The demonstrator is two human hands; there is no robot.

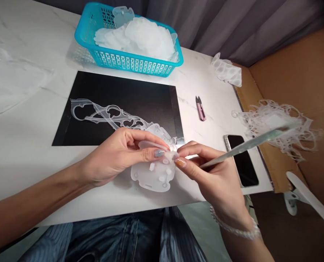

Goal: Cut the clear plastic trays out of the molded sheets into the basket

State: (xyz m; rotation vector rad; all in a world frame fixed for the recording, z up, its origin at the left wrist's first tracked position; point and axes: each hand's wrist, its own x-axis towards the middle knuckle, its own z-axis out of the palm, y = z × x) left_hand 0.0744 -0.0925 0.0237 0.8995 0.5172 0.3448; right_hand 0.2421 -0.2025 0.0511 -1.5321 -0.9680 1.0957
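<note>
A cloudy, translucent, rubbery flat piece with rounded notched corners and small raised tabs is held over the table's front edge. My left hand is closed, pinching its upper part between thumb and fingers. From the other side, my right hand pinches the same spot with thumb and index finger. A long slim metal tool that looks like tweezers is tucked in my right hand, its far end pointing right. Behind my hands, a translucent cut-out strip with shaped holes trails over a black mat.
A blue basket full of translucent pieces stands at the back. Pink thread snips and a phone lie to the right. Tangled scraps are at the cardboard box. A crumpled clear bag lies left.
</note>
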